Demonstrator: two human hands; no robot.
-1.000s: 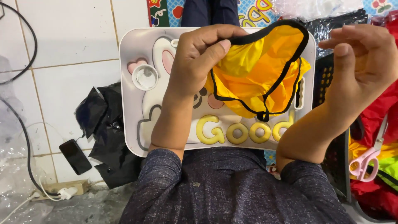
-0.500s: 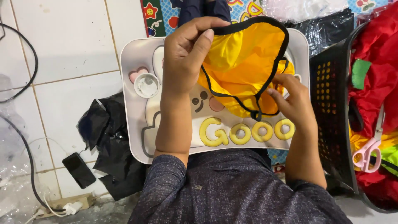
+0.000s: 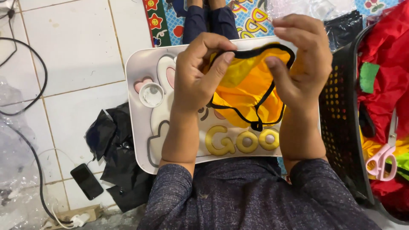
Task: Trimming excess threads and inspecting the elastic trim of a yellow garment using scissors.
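My left hand [image 3: 200,72] pinches the black-trimmed edge of a yellow fabric piece [image 3: 243,87] at its upper left. My right hand [image 3: 302,59] grips the same black trim at the upper right, thumb pressed on the cloth. The fabric hangs between both hands over a white lap tray [image 3: 140,110] printed with a rabbit and yellow letters. A black strap loop dangles from the cloth's lower edge toward the tray. The tray rests on my lap above a dark speckled shirt.
A black perforated basket [image 3: 341,127] at right holds red and yellow fabric and pink scissors [image 3: 381,159]. Black plastic [image 3: 115,145], a dark phone [image 3: 86,181] and cables [image 3: 25,98] lie on the white tiled floor at left. A colourful mat [image 3: 251,17] lies ahead.
My right hand rose from the tray's lower right to the top edge of the fabric and took hold of the black trim. The left hand kept its grip.
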